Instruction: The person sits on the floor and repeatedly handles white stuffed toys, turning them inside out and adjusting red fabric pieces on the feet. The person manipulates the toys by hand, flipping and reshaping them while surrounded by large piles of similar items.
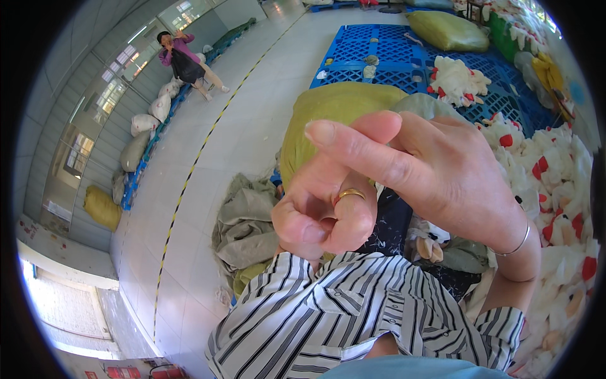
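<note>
My left hand (325, 208), with a gold ring, is raised in front of my chest. Its thumb and lower fingers are curled in with nothing visible in them, while one finger slants up to the right. My right hand (448, 170), a thin bracelet on its wrist, comes in from the right. One of its fingers points left and crosses over that left finger; its other fingers look bent and are partly hidden. Behind the hands lies a yellow-green sack (350, 101). Below it, a crumpled grey-green cloth sack (246, 218) rests at the left.
White fabric pieces with red parts (549, 189) are heaped along the right. Blue plastic pallets (363, 44) carry a full green sack (448, 31) at the back. A person (183, 60) stands far left beside filled sacks (145, 123). A yellow-black floor line (208, 136) runs lengthwise.
</note>
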Motion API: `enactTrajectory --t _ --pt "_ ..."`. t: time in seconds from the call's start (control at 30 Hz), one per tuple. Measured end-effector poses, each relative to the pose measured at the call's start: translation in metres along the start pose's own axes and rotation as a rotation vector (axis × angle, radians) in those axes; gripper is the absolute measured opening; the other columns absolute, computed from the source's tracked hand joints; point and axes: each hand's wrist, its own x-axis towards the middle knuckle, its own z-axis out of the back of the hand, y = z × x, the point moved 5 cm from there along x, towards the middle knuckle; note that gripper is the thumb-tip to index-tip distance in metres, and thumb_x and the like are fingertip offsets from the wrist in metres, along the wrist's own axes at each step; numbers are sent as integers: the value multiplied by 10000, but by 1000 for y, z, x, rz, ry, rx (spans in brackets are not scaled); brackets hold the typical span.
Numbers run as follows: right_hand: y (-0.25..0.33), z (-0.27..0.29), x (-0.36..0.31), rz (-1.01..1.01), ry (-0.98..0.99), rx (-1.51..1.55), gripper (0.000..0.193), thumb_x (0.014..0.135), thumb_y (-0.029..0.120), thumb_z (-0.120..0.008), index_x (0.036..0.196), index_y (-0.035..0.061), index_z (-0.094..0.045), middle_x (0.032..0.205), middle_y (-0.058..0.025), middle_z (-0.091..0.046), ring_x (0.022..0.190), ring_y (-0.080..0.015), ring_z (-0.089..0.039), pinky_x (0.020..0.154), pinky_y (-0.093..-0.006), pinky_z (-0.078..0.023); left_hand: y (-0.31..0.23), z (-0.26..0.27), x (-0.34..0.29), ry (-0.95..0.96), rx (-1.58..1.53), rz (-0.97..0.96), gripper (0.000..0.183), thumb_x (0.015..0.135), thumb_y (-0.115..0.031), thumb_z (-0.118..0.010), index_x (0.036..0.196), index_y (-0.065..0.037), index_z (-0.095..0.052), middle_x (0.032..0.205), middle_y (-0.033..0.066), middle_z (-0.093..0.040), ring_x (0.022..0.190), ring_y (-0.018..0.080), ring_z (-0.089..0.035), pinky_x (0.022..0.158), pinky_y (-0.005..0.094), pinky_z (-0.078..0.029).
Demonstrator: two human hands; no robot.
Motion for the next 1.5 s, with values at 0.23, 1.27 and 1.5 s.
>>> enactTrajectory --t 0.23,1.27,1.5 --pt "-2 4 -24 -141 83 36 835 652 -30 -657 1433 172 -441 775 -64 -597 650 -258 -631 542 -354 -509 3 14 -28 -386 345 166 937 698 -82 -523 1519 50 -90 577 -8 -461 464 76 -438 421 202 -291" --pt "-57 -130 -203 -842 398 624 256 832 61 -670 1070 -28 -641 687 -102 -604 590 -182 -562 573 -313 -457 -284 194 -223 -1290 2171 1145 669 846 -206 -614 1415 40 -360 945 186 -668 818 302 -647 720 394 -525" --pt "-69 -160 -208 -852 495 684 254 844 81 -669 1074 -19 -632 684 -89 -603 582 -171 -546 563 -313 -440 -511 37 -270 -1852 2689 1165 967 790 -404 -693 1481 61 -202 1447 342 -348 1352 411 -372 1090 482 -331"
